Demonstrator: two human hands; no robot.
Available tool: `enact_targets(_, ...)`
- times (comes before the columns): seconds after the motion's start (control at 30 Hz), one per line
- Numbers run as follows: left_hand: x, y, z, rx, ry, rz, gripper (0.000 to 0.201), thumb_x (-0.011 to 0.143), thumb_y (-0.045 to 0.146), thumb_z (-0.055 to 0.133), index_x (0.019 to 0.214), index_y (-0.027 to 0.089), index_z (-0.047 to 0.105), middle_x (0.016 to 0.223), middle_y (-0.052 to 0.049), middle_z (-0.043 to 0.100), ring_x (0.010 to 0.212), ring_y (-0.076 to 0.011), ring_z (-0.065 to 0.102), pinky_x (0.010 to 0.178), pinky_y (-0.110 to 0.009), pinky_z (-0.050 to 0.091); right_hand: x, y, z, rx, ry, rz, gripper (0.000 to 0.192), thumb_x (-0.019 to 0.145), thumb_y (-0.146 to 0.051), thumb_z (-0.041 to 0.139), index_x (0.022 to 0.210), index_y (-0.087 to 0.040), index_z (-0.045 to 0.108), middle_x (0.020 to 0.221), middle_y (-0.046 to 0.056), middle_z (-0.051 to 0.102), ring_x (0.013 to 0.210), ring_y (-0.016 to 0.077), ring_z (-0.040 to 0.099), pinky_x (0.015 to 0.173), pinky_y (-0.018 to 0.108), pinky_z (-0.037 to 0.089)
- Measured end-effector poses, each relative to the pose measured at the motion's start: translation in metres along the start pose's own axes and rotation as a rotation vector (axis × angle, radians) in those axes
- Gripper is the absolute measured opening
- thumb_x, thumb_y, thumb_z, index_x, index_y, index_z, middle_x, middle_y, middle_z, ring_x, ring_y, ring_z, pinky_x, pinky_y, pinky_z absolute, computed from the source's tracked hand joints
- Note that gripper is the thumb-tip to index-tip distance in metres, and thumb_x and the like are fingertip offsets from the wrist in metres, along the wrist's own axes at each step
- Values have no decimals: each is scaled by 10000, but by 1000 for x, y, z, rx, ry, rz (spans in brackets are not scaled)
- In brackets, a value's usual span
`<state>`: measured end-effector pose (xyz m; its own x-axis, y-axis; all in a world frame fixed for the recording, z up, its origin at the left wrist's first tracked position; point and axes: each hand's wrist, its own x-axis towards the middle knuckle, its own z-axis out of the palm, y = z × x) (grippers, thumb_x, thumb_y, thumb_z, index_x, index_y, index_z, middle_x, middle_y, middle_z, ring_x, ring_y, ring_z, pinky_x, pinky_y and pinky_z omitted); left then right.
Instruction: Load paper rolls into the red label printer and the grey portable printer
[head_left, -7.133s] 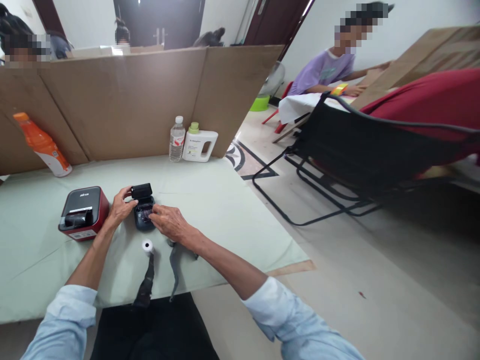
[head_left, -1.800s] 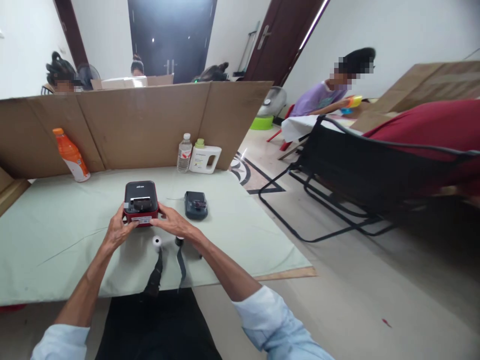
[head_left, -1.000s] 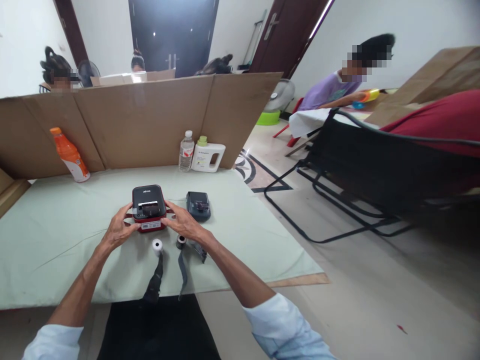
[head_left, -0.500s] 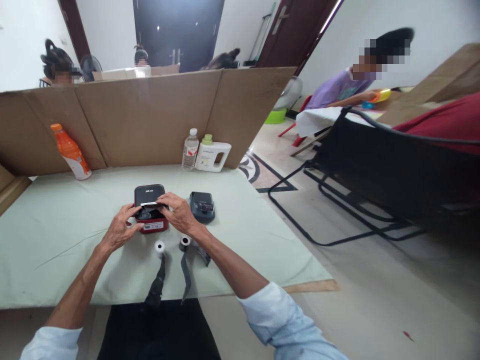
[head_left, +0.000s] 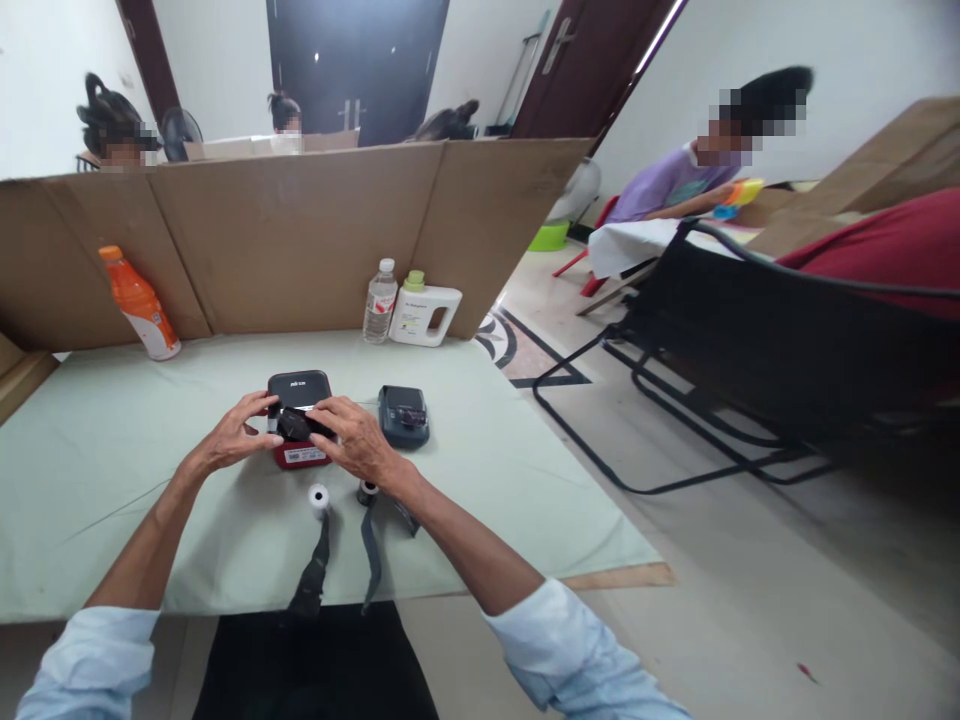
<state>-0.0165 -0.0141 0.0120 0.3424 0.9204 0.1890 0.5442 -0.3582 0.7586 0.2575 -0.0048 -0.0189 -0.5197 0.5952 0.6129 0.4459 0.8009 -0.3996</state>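
Observation:
A small red-and-black printer sits on the pale green cloth, its lid towards the back and a white label on its red front. Above its front half is a black plastic part, tilted; its exact kind is unclear. My right hand pinches the right end of this part between thumb and fingers. At its left end, my left hand has thumb and fingertips closed about the edge. Nearer me stand a white-ended roll and a dark roll, partly behind my right forearm, each with a dark strip trailing forward.
A second, dark printer lies to the right. Against the cardboard screen stand an orange bottle, a clear bottle and a white jug. A black folding chair and a person in purple are at right.
The black part has turned from a thin edge to show its broad dark face, tilting over the printer. Both hands have shifted slightly with it. The person at right moved a yellow object.

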Motion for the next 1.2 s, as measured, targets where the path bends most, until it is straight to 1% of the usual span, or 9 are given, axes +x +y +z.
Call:
enact_targets(0.13, 3, -2, -2, 5, -20, -17, 689, 781, 518, 819, 1409, 289, 650, 1550, -155, 503, 1200, -318, 664, 771, -371, 643, -3, 1, 2, -13, 23, -28, 274, 968, -249, 612, 1224, -212, 703, 1200, 135, 681, 1099, 280, 620, 1001, 465, 529)
enact_targets(0.2, 0, -2, 0, 34, 2, -7, 670, 785, 521, 812, 1390, 274, 666, 1544, -157, 513, 1214, -320, 661, 795, -382, 642, -4, 1, 2, -16, 38, -36, 275, 970, -230, 587, 1219, -202, 702, 1183, 137, 684, 1087, 279, 617, 995, 461, 529)
enact_targets(0.37, -19, 7, 14, 169, 165, 78, 464, 858, 505, 746, 1243, 247, 752, 1410, -133, 637, 1221, -312, 659, 814, -398, 644, -4, -4, 2, -50, -2, -11, 375, 927, -209, 614, 1297, -209, 672, 1196, 136, 665, 1080, 294, 592, 981, 469, 513)
enact_targets(0.43, -27, 10, 22, 225, 226, 121, 402, 880, 481, 734, 1203, 245, 767, 1357, -124, 675, 1185, -295, 679, 880, -423, 638, -2, -6, 3, -77, -25, 0, 410, 910, -227, 647, 1320, -206, 666, 1208, 140, 650, 1084, 306, 583, 972, 480, 501)
enact_targets(0.53, -34, 11, 32, 283, 299, 158, 348, 889, 447, 735, 1172, 249, 778, 1309, -115, 709, 1180, -292, 687, 1039, -472, 583, 0, -9, 5, -108, -29, 8, 377, 911, -225, 665, 1286, -213, 693, 1201, 142, 643, 1072, 308, 583, 954, 484, 486)
enact_targets(0.63, -36, 8, 39, 304, 351, 163, 324, 908, 429, 714, 1175, 257, 775, 1269, -109, 731, 1163, -293, 699, 1071, -485, 565, 0, -10, 8, -112, -7, -15, 304, 929, -183, 631, 1219, -208, 720, 1175, 141, 659, 1038, 290, 592, 944, 470, 492)
enact_targets(0.73, -37, 6, 41, 336, 371, 163, 326, 921, 433, 699, 1185, 255, 769, 1262, -115, 736, 1158, -299, 704, 1060, -490, 569, -2, -10, 9, -109, 14, -52, 282, 929, -152, 605, 1180, -195, 725, 1160, 139, 675, 1021, 277, 606, 935, 452, 514)
enact_targets(0.9, -39, 8, 44, 387, 369, 152, 353, 906, 443, 719, 1201, 253, 755, 1288, -128, 725, 1173, -323, 695, 1066, -508, 555, -8, -10, 10, -116, 26, -62, 330, 892, -104, 582, 1174, -204, 722, 1171, 131, 682, 1033, 275, 623, 956, 454, 536)
enact_targets(1.2, -42, 10, 50, 476, 375, 143, 334, 956, 430, 648, 1229, 247, 707, 1239, -117, 714, 1118, -291, 701, 996, -438, 585, -14, -11, 11, -98, 45, -75, 316, 861, -87, 611, 1140, -189, 720, 1179, 140, 671, 1065, 279, 616, 984, 457, 543)
